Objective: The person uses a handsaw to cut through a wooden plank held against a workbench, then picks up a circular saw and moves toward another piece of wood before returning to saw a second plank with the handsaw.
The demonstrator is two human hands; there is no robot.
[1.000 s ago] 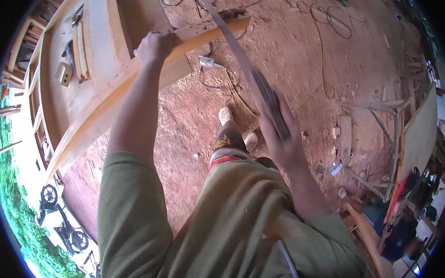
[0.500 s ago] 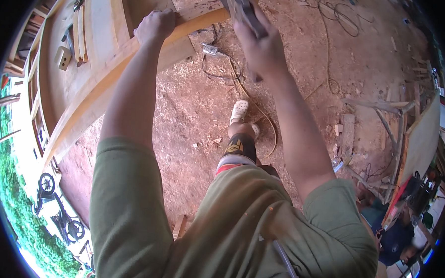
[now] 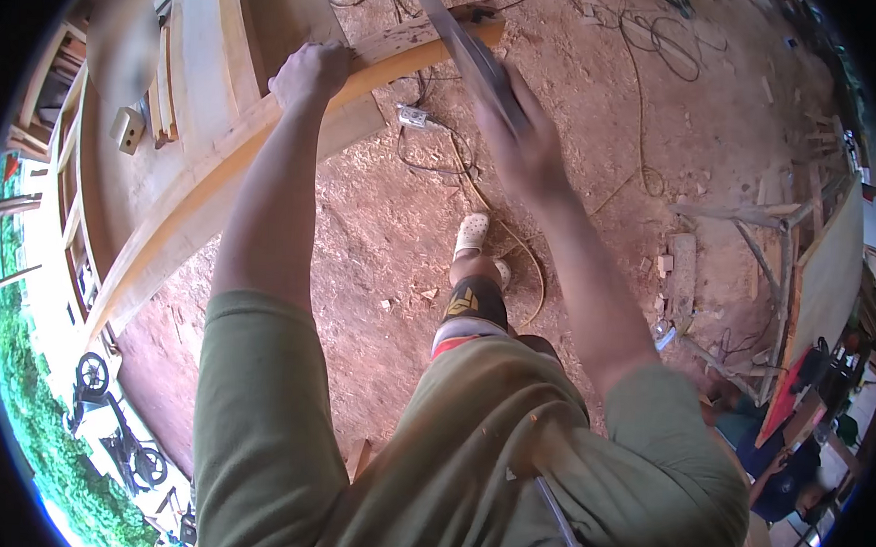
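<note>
My left hand [image 3: 310, 72] grips a curved wooden beam [image 3: 188, 175] along the edge of the pale wooden structure at upper left, knuckles up. My right hand [image 3: 522, 140] is closed round the dark handle of a saw, whose long, motion-blurred blade [image 3: 439, 19] crosses the beam near its far end at the top. Beside my left arm, on the wooden panel, lie some short battens [image 3: 165, 76] and a small beige block with holes [image 3: 128, 129].
Cords [image 3: 653, 43] and a power strip [image 3: 413, 118] lie among shavings on the dirt floor. A rough timber frame with a panel [image 3: 821, 271] stands at right, with a co-worker [image 3: 781, 484] below it. A two-wheeler [image 3: 96, 376] and greenery are at lower left.
My right hand pushed the saw up and away from me, then came partly back down. My left hand stays on the beam, shifting slightly in view.
</note>
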